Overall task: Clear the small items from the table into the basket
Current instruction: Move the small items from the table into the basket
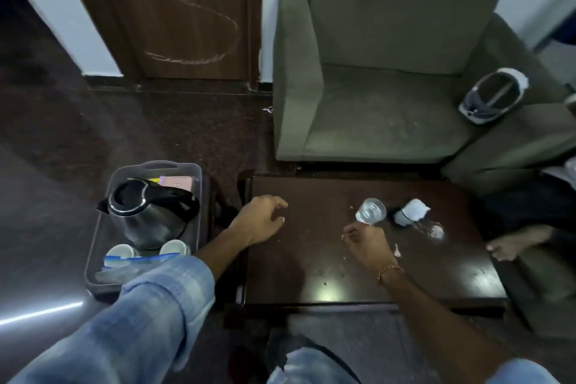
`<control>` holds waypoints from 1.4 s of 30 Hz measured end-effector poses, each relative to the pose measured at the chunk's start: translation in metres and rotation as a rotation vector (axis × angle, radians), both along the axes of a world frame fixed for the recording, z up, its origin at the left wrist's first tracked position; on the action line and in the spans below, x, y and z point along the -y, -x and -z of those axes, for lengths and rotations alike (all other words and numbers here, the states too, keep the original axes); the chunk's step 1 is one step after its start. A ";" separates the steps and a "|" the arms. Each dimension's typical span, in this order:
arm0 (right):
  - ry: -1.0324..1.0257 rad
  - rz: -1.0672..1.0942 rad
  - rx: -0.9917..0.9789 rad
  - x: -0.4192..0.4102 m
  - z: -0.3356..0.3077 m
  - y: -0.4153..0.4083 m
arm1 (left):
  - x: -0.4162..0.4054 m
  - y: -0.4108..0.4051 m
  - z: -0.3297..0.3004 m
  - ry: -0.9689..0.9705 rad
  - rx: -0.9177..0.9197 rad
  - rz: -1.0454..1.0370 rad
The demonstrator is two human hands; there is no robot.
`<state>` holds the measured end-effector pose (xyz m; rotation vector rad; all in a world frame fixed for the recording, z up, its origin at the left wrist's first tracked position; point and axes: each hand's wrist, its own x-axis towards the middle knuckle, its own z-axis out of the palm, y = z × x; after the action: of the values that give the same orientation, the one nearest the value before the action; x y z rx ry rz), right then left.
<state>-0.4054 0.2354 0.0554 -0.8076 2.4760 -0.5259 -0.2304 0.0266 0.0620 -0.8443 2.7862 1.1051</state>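
A grey plastic basket [93,246] stands on a low stand left of the dark wooden table [311,274]. It holds a steel kettle [146,212], two white cups [120,251], a pink item and a blue-edged plastic bag. On the table's far right part stand a clear glass [371,210] and a small dark container with crumpled white paper [410,210], beside clear wrapping [434,229]. My left hand [261,220] hovers open over the table's left end. My right hand [369,241], just in front of the glass, has its fingers pinched on a tiny white scrap [342,237].
Another white scrap [397,251] and crumbs lie by my right wrist. A green armchair [374,97] stands behind the table, with a white headset [492,97] on its arm. Another person's bare foot [511,246] is at the table's right edge. My knee in jeans [149,305] overlaps the basket's near edge.
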 end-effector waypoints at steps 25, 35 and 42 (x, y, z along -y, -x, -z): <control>-0.181 0.377 0.210 -0.154 0.184 0.217 | -0.184 0.194 0.096 -0.127 0.243 0.087; -0.181 0.376 0.225 -0.143 0.265 0.230 | -0.206 0.222 0.155 -0.182 0.330 0.034; -0.255 0.474 0.156 -0.133 0.280 0.233 | -0.205 0.216 0.173 -0.213 0.376 0.008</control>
<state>-0.6385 0.3686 -0.2241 -0.0717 2.5153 -0.3982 -0.4460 0.2317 -0.1108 -0.9059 2.3212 1.0857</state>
